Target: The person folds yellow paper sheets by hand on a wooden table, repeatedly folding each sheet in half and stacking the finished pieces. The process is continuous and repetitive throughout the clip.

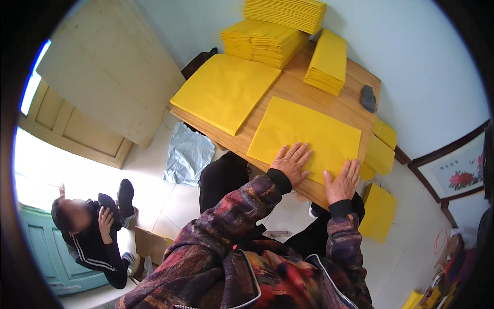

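Observation:
A flat yellow sheet (303, 129), which looks like paper or felt, lies near the front edge of the wooden table (251, 123). My left hand (292, 164) rests on its near edge, palm down with fingers stretched out. Further right, my right hand (343, 181) lies flat on the sheet's near right corner, fingers pointing away and the thumb apart. Neither hand grips anything. Left of the sheet is a wide, flat yellow stack (226, 90). Whether the sheet is one layer or several, I cannot tell.
Folded yellow stacks (265, 44) are piled at the back, with a narrower yellow stack (327, 62) beside them. A dark grey block (368, 99) sits near the right edge. More yellow bundles (378, 154) stand beyond it. At left, a person (90, 237) sits low, near a silvery bag (189, 154).

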`<state>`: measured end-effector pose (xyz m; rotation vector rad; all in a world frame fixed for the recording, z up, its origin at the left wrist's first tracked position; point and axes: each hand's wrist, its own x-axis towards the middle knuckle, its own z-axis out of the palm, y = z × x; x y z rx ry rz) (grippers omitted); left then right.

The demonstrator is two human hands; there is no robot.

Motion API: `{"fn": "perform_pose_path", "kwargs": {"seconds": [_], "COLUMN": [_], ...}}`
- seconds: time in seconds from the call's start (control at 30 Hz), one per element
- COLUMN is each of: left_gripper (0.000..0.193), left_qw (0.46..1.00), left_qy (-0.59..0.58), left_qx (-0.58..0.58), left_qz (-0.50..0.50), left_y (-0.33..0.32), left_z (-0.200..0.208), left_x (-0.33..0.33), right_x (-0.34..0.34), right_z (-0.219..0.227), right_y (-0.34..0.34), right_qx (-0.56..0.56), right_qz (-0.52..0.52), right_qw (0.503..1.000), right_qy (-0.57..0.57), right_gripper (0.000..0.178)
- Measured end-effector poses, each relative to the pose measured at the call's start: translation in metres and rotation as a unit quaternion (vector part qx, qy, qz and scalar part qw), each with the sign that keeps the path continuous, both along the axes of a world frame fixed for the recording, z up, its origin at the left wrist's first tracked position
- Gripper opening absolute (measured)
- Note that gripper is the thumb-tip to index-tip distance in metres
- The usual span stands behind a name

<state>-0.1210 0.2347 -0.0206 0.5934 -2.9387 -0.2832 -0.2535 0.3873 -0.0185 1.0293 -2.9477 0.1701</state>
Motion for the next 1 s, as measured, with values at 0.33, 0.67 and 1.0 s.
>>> {"fn": "perform_pose_path", "kwargs": {"seconds": [0.33,0.67,1.0], "left_gripper": [0.062,0.064,0.065], "left_qw": [1.0,1.0,0.999], "left_qy": [-0.022,0.009,-0.039], "left_qx": [-0.01,-0.022,-0.029], "left_qz": [0.01,-0.004,0.002], "left_y": [-0.015,-0.018,-0.019], "left_z": [-0.013,-0.008,-0.007], "left_x": [0.006,0.009,0.006], "right_x": [0.05,0.005,0.039], "right_z": [0.01,0.004,0.006], "right_y": [-0.059,0.012,-0.05], "right_qx": [-0.099,-0.059,-0.089], "right_qz": [0.126,0.009,0.148], "right_qw": [0.985,0.996,0.982], "right_qy": [-0.063,-0.059,-0.072], "right_gripper": [0.069,0.084,0.067]}}
